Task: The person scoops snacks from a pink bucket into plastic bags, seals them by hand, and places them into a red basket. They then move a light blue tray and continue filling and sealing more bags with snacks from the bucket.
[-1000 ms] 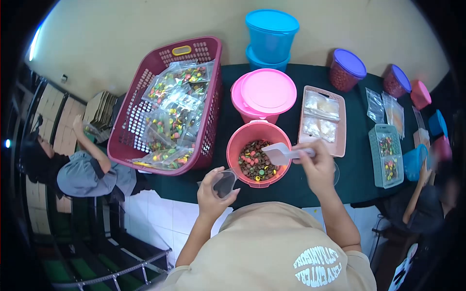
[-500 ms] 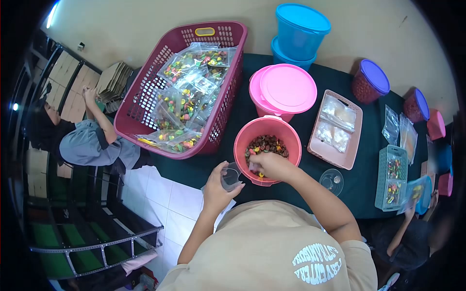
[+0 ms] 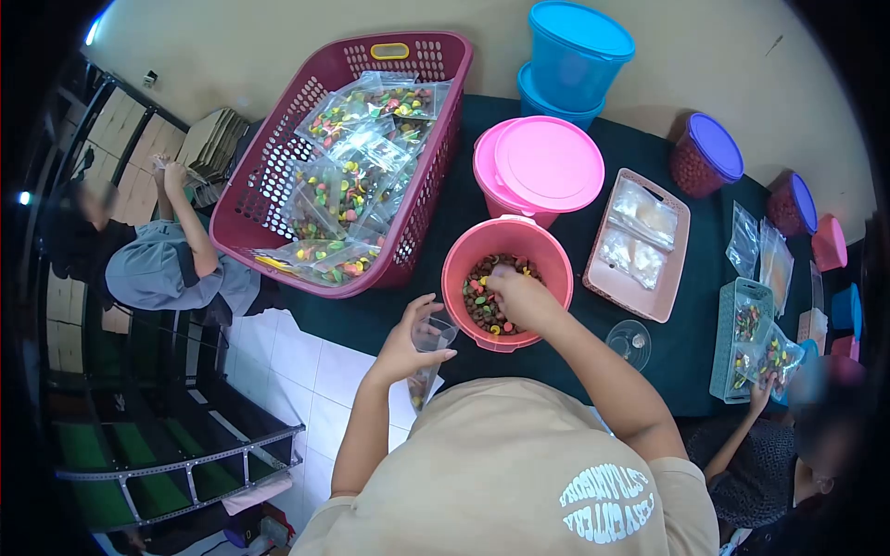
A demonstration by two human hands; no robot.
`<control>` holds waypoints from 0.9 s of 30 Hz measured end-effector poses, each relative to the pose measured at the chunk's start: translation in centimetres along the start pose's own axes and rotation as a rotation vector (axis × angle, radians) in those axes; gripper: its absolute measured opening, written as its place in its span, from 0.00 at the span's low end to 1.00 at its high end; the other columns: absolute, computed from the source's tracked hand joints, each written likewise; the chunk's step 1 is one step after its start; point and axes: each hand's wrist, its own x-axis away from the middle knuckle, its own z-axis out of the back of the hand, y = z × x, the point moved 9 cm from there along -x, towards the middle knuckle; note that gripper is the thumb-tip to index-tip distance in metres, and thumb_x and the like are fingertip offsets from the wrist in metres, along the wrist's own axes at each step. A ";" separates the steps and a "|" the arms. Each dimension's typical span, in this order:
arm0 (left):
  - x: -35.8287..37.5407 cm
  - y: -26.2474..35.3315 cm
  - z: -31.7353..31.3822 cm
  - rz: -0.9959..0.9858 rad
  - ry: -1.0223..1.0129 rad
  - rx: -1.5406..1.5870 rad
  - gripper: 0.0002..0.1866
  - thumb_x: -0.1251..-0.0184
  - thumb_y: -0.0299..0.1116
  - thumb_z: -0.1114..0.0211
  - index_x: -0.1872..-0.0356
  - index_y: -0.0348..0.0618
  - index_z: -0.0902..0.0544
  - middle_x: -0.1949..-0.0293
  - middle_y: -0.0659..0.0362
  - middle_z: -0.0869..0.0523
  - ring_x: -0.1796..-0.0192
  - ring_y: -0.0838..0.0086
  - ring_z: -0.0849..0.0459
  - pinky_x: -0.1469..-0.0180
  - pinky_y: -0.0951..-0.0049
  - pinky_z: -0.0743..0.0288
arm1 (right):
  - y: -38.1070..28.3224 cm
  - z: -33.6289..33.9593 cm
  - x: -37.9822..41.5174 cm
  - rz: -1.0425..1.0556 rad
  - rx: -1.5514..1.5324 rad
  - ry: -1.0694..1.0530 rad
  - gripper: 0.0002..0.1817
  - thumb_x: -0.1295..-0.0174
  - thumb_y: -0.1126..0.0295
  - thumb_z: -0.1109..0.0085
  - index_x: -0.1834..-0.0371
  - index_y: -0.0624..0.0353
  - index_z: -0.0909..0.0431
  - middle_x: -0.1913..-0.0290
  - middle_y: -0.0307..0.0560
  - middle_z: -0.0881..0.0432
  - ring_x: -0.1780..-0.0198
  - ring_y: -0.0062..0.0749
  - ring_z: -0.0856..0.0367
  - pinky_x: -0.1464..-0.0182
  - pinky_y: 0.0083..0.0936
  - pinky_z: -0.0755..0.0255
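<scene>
Left hand (image 3: 397, 350): curving its fingers in a wide C around a clear plastic cup (image 3: 432, 334), just past the counter's near edge.
Clear bag (image 3: 419, 387): hanging below the cup, apparently holding some candies.
Right hand (image 3: 521, 298): reaching into the open pink tub (image 3: 454, 271), fingers bunching at the candies (image 3: 479, 310); their opening and any grip are hidden.
Bagged candy: many filled bags (image 3: 348, 208) are lying in the maroon basket (image 3: 248, 215).
Loose candy: a broad layer is covering the tub's bottom; the hanging bag seems only partly filled.
Edges: the tub is sitting near the front of the green-covered counter (image 3: 681, 363); its rim is surrounding the right hand.
Room: the basket is standing left, the lidded pink tub (image 3: 549, 165) behind and the pale pink tray (image 3: 660, 301) right, while the round clear lid (image 3: 628, 347) is lying near the right forearm.
</scene>
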 end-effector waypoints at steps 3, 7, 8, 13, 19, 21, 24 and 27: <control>-0.4 -1.2 -0.3 0.052 -0.094 0.347 0.56 0.64 0.37 0.20 0.29 0.49 0.45 0.39 0.51 0.28 0.50 0.67 0.21 0.43 0.62 0.28 | -1.8 -1.3 1.3 0.156 -0.216 -0.173 0.05 0.46 0.76 0.50 0.66 0.61 0.26 0.69 0.55 0.22 0.65 0.49 0.20 0.61 0.41 0.29; -1.3 -2.1 -1.2 0.086 -0.156 0.704 0.58 0.67 0.42 0.20 0.29 0.50 0.46 0.38 0.51 0.29 0.48 0.65 0.21 0.40 0.60 0.30 | -2.5 -0.8 3.5 0.152 -0.187 -0.296 0.05 0.45 0.76 0.50 0.66 0.61 0.27 0.70 0.54 0.20 0.65 0.48 0.20 0.63 0.40 0.31; -1.5 -2.2 -1.3 0.087 -0.160 0.727 0.59 0.67 0.43 0.20 0.29 0.50 0.46 0.38 0.51 0.30 0.47 0.65 0.21 0.39 0.59 0.30 | -2.4 -0.2 4.0 0.151 -0.185 -0.296 0.05 0.45 0.76 0.50 0.66 0.61 0.27 0.70 0.54 0.20 0.65 0.48 0.20 0.63 0.40 0.31; -1.7 -1.6 -1.6 0.045 -0.179 0.726 0.57 0.66 0.43 0.20 0.30 0.49 0.44 0.41 0.53 0.28 0.46 0.64 0.22 0.39 0.59 0.30 | -1.8 4.3 6.2 -0.035 -0.120 -0.272 0.08 0.44 0.75 0.46 0.61 0.60 0.27 0.68 0.56 0.19 0.62 0.52 0.20 0.60 0.41 0.29; -1.7 1.0 -2.8 -0.068 -0.236 0.616 0.48 0.63 0.35 0.22 0.35 0.47 0.37 0.43 0.55 0.27 0.47 0.69 0.24 0.41 0.63 0.31 | 0.5 8.0 7.5 -0.108 0.012 0.147 0.09 0.44 0.74 0.44 0.60 0.60 0.26 0.69 0.57 0.20 0.63 0.54 0.20 0.61 0.44 0.28; -1.6 2.6 -2.7 -0.132 -0.229 0.575 0.46 0.62 0.33 0.22 0.36 0.46 0.36 0.44 0.56 0.27 0.47 0.71 0.25 0.42 0.64 0.30 | 0.7 8.2 7.8 -0.101 0.085 0.261 0.09 0.44 0.73 0.43 0.60 0.60 0.26 0.70 0.58 0.21 0.64 0.54 0.21 0.61 0.45 0.28; -1.1 5.0 -2.7 -0.231 -0.214 0.390 0.40 0.59 0.28 0.24 0.39 0.46 0.33 0.47 0.58 0.26 0.47 0.74 0.26 0.46 0.68 0.27 | 0.8 5.6 8.7 -0.157 0.068 0.222 0.08 0.43 0.71 0.43 0.61 0.60 0.26 0.71 0.57 0.22 0.64 0.54 0.21 0.61 0.44 0.27; -0.7 5.8 -2.6 -0.194 -0.173 0.292 0.36 0.57 0.25 0.25 0.42 0.46 0.30 0.52 0.61 0.26 0.51 0.78 0.27 0.50 0.75 0.26 | 1.0 2.8 9.6 -0.210 -0.088 0.144 0.12 0.43 0.74 0.43 0.57 0.59 0.31 0.68 0.59 0.20 0.62 0.55 0.19 0.60 0.44 0.26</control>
